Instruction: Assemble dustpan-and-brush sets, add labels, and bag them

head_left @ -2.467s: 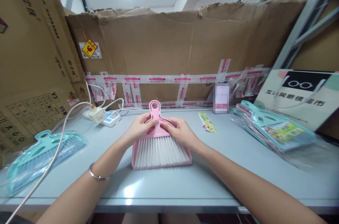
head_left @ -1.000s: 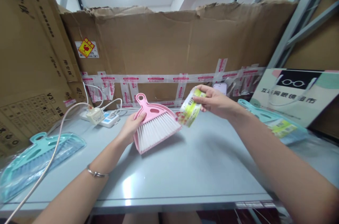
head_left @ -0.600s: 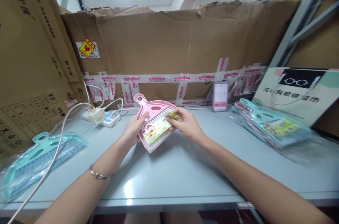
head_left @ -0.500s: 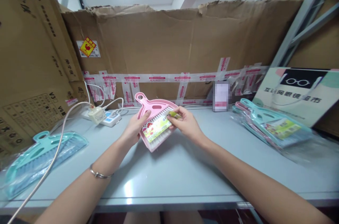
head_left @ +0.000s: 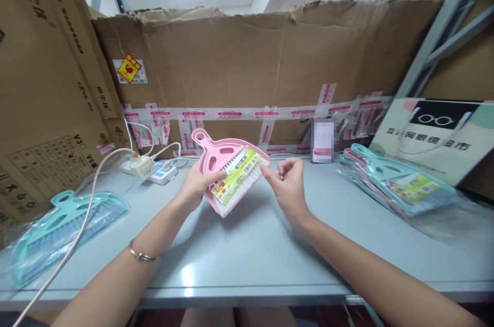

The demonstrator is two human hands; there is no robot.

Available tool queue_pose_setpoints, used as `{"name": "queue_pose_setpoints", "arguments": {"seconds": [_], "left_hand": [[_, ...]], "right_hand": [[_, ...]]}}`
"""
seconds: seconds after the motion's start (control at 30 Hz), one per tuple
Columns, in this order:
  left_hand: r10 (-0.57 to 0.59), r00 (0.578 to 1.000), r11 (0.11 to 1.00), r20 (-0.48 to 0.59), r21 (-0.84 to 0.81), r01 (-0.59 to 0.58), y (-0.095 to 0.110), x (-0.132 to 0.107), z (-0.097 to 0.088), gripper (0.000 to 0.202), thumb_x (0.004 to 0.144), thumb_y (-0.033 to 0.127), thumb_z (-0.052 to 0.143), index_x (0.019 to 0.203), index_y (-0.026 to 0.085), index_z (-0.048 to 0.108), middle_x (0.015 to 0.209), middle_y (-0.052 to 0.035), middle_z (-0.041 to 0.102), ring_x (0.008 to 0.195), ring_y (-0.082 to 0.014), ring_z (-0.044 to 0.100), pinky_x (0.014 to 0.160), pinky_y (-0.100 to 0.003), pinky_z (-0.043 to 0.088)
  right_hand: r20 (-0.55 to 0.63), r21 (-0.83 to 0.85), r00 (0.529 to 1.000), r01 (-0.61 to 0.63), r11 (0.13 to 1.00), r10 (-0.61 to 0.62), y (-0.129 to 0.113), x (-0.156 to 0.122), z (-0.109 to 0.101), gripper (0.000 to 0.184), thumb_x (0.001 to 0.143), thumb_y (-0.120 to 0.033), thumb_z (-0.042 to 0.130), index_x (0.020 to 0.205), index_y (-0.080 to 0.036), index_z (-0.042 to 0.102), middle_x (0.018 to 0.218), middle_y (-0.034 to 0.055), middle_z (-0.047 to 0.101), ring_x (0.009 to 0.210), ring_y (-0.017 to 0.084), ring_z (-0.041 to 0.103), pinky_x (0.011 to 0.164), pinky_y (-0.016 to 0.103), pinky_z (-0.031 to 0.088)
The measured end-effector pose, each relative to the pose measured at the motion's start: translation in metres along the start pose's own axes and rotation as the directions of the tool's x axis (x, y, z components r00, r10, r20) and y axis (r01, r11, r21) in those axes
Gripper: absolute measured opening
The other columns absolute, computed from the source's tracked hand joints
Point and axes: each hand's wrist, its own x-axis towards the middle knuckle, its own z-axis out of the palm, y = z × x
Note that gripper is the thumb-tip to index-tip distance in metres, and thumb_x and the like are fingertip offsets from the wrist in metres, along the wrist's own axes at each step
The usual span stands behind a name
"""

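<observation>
My left hand point(head_left: 196, 185) grips a pink dustpan-and-brush set point(head_left: 222, 149) by its left side, the thumb pressed over the front. The set is tilted and held above the table, its ring handle up to the left. Across its white bristles point(head_left: 247, 185) lies a yellow-green printed label point(head_left: 241, 172), flat and slanting. My right hand point(head_left: 287, 183) is just off the set's right corner, thumb stretched toward the edge and the other fingers curled. Nothing shows in it, and whether the thumb touches the pan I cannot tell.
Bagged turquoise and pink dustpan sets point(head_left: 401, 177) are stacked on the right; another turquoise set point(head_left: 69, 219) lies left under a white cable point(head_left: 83, 213). Behind stand a power strip point(head_left: 164, 173), a phone point(head_left: 323, 140) and a cardboard wall point(head_left: 231, 64). A printed bag point(head_left: 428, 136) leans at right.
My right hand has let go of the label and moved right, away from the set. The label now lies flat over the bristles, its right end uncovered. My left thumb has shifted lower.
</observation>
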Motion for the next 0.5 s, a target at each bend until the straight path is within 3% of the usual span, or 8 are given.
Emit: {"name": "queue_pose_setpoints", "arguments": {"seconds": [0.07,0.1,0.17,0.23,0.3,0.4,0.43,0.5], "left_hand": [[0.006,1.000,0.999,-0.010,-0.044,-0.006,0.002,-0.003,0.003,0.057,0.054,0.021,0.081,0.106,0.015,0.058,0.107,-0.0102,0.068,0.089,-0.0261,0.066,0.076,-0.035,0.053],[0.017,1.000,0.998,-0.004,-0.066,-0.018,0.001,-0.004,0.006,0.058,0.054,0.021,0.081,0.107,0.016,0.057,0.107,-0.0099,0.068,0.091,-0.0263,0.066,0.077,-0.035,0.053],[0.059,0.998,0.993,0.027,-0.103,-0.055,-0.004,-0.008,0.014,0.059,0.055,0.021,0.080,0.109,0.017,0.056,0.108,-0.0089,0.068,0.094,-0.0264,0.065,0.078,-0.035,0.053],[0.095,0.993,0.990,0.070,-0.108,-0.087,-0.009,-0.010,0.022,0.057,0.058,0.022,0.079,0.110,0.018,0.055,0.110,-0.0088,0.067,0.096,-0.0259,0.064,0.080,-0.035,0.052],[0.072,0.992,0.997,0.099,-0.032,-0.069,-0.010,-0.008,0.021,0.054,0.062,0.027,0.077,0.110,0.017,0.055,0.110,-0.0104,0.066,0.096,-0.0254,0.064,0.080,-0.035,0.052],[0.078,0.997,0.956,-0.025,0.285,-0.068,0.013,-0.001,-0.013,0.049,0.068,0.037,0.072,0.109,0.015,0.057,0.103,-0.0112,0.067,0.090,-0.0233,0.063,0.077,-0.034,0.050],[0.187,0.975,0.898,-0.123,0.424,-0.119,0.027,0.001,-0.034,0.042,0.071,0.039,0.068,0.106,0.016,0.059,0.101,-0.0093,0.068,0.090,-0.0217,0.062,0.078,-0.032,0.049],[0.438,0.830,0.711,-0.345,0.698,-0.086,0.061,0.001,-0.086,0.033,0.081,0.044,0.054,0.097,0.017,0.062,0.096,-0.0025,0.067,0.094,-0.0199,0.058,0.082,-0.029,0.044]], "right_hand": [[0.110,0.123,0.965,-0.250,0.960,0.237,0.002,-0.007,0.005,0.045,0.063,-0.047,0.071,0.086,-0.025,0.039,0.085,0.0003,0.055,0.069,0.014,0.054,0.063,0.029,0.048],[0.236,0.192,0.909,-0.390,0.901,0.343,0.002,-0.010,0.009,0.045,0.063,-0.049,0.070,0.089,-0.025,0.043,0.089,0.0025,0.059,0.074,0.016,0.058,0.064,0.031,0.050],[0.453,0.301,0.788,-0.575,0.761,0.416,0.002,-0.016,0.018,0.044,0.065,-0.048,0.069,0.096,-0.024,0.049,0.096,0.0053,0.064,0.083,0.021,0.062,0.067,0.034,0.052],[0.500,0.379,0.760,-0.624,0.684,0.416,-0.001,-0.021,0.024,0.041,0.066,-0.041,0.071,0.098,-0.023,0.053,0.099,0.0053,0.067,0.088,0.023,0.064,0.070,0.036,0.054],[0.439,0.418,0.770,-0.631,0.654,0.462,-0.003,-0.024,0.025,0.037,0.065,-0.034,0.073,0.097,-0.023,0.056,0.099,0.0047,0.069,0.088,0.024,0.066,0.072,0.037,0.055],[0.390,0.446,0.761,-0.648,0.617,0.518,-0.004,-0.025,0.020,0.032,0.067,-0.028,0.073,0.095,-0.023,0.059,0.100,0.0041,0.070,0.087,0.024,0.067,0.073,0.038,0.056],[0.382,0.454,0.762,-0.648,0.611,0.523,-0.003,-0.024,0.017,0.031,0.068,-0.027,0.073,0.095,-0.023,0.060,0.100,0.0038,0.071,0.087,0.024,0.067,0.073,0.038,0.057],[0.367,0.467,0.763,-0.645,0.605,0.531,-0.003,-0.021,0.014,0.029,0.069,-0.026,0.073,0.096,-0.023,0.060,0.100,0.0032,0.071,0.087,0.023,0.068,0.074,0.037,0.057]]}}
